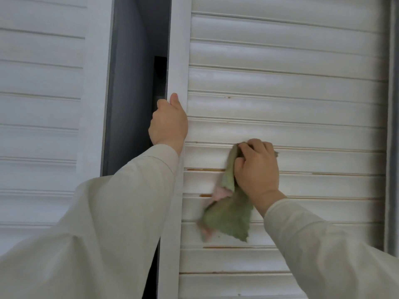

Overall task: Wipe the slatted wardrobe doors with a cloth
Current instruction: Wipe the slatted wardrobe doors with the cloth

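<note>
Both hands busy: left hand [168, 124] fingers hidden behind door edge [176, 61]; right hand [257, 167] clutches blurred cloth [228, 219].

loose, pale beige long sleeves [112, 223] down to both wrists, plain and unmarked

The left hand [168, 124] grips the inner edge of the right slatted door [302, 87], fingers curled round the frame beside the dark gap [133, 83] between the doors. The right hand [257, 169] presses a green cloth [228, 216] against the white slats, the cloth's loose end hanging below, with pink showing. The left slatted door [43, 104] stands apart, untouched. Both sleeves [108, 234] are pale.
</note>
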Motion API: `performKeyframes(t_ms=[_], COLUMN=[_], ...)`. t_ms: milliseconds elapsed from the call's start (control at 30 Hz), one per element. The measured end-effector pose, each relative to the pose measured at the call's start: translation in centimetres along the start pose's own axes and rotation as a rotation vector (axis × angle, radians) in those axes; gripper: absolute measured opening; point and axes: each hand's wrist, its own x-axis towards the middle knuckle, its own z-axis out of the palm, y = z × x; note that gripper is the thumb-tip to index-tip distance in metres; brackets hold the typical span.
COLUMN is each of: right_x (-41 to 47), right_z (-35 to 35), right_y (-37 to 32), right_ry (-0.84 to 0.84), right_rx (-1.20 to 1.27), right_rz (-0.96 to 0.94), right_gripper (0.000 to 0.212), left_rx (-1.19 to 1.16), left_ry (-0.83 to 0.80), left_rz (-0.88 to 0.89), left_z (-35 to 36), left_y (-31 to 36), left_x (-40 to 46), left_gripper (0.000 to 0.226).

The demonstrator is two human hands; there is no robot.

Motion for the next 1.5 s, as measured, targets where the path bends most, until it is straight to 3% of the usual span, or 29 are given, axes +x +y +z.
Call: performKeyframes(t_ms=[100, 233, 367, 500, 667, 733, 800, 867, 933, 1200, 1267, 1367, 1500], right_x=[0.4, 0.4, 0.6, -1.1, 1.0, 3.0, 3.6, 2.8, 1.8, 1.2, 0.4, -1.3, -2.0], right_z=[0.7, 2.1, 1.9, 1.5, 1.7, 1.3, 1.8, 3.1, 3.6, 1.0, 0.9, 1.1, 1.5], right_y=[-2.9, -7.2, -6.3, -2.6, -1.3, -2.9, -5.7, -8.2, -8.2, 2.8, 3.5, 1.2, -2.2], right_ry=[-0.002, -0.152, -0.207, -0.124, -0.011, -0.076, -0.256, -0.304, -0.265, -0.111, -0.088, -0.077, -0.159], right_rx=[0.035, 0.088, 0.029, -0.071, -0.097, -0.084, -0.165, -0.124, -0.030, -0.158, -0.153, -0.095, -0.052], right_rz=[-0.108, -0.297, -0.348, -0.252, 0.144, 0.147, -0.021, -0.252, -0.289, 0.150, 0.168, -0.005, -0.206], right_gripper=[0.037, 0.049, 0.054, 0.050, 0.074, 0.085, 0.088, 0.081, 0.067, 0.070, 0.066, 0.054, 0.058], left_rx=[0.002, 0.015, 0.008, -0.008, -0.009, -0.008, -0.005, 0.001, 0.001, 0.008, 0.023, 0.045, 0.070], left_ry=[0.002, 0.000, -0.010, -0.019, -0.005, 0.003, 0.004, 0.003, -0.007, 0.022, 0.038, 0.067, 0.076], left_rz=[-0.005, 0.001, 0.000, -0.006, -0.008, -0.004, -0.003, 0.003, 0.011, 0.009, 0.004, 0.019, 0.019], left_z=[0.0, -0.2, -0.5, -0.4, 0.0, 0.1, 0.1, -0.1, -0.3, 0.1, 0.2, 0.1, -0.2], left_y=[0.2, 0.2, -0.1, -0.1, -0.3, -0.3, -0.3, -0.3, -0.3, -0.4, -0.3, -0.5, -0.4], left_x=[-0.2, -0.3, 0.1, 0.1, 0.3, 0.3, 0.3, 0.2, 0.2, 0.3, 0.1, -0.3, -0.5], left_gripper=[0.055, 0.056, 0.056, 0.056, 0.056, 0.056, 0.056, 0.057, 0.057, 0.057, 0.055, 0.048, 0.050])
